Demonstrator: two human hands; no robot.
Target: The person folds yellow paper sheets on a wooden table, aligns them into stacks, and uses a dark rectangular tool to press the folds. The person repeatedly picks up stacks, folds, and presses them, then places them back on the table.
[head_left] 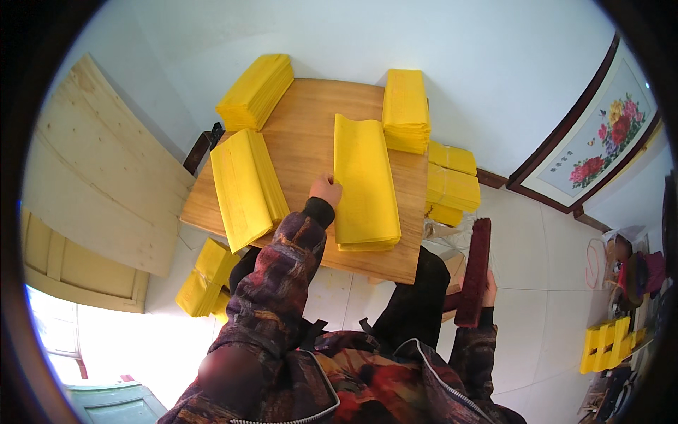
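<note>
My left hand [326, 189] reaches over the wooden table, its fingers closed at the left edge of a folded stack of yellow paper [366, 185]. This stack lies lengthwise in front of me, its top sheet slightly curled at the far end. Off the table's right side, my right hand [489, 290] is wrapped round a long dark-red bar-shaped tool [473, 272], which stands nearly upright in view; its exact kind I cannot make out. The tool partly hides the right fingers. Another yellow paper stack [247, 185], with fanned layers, lies left of my left forearm.
Yellow stacks stand at the table's far left [256, 92] and far right [407, 109] corners. Tied yellow bundles [452, 185] sit beyond the right edge, and another bundle [206, 277] is low on the left. A plywood board [106, 162] leans left; a framed flower picture [593, 141] leans right.
</note>
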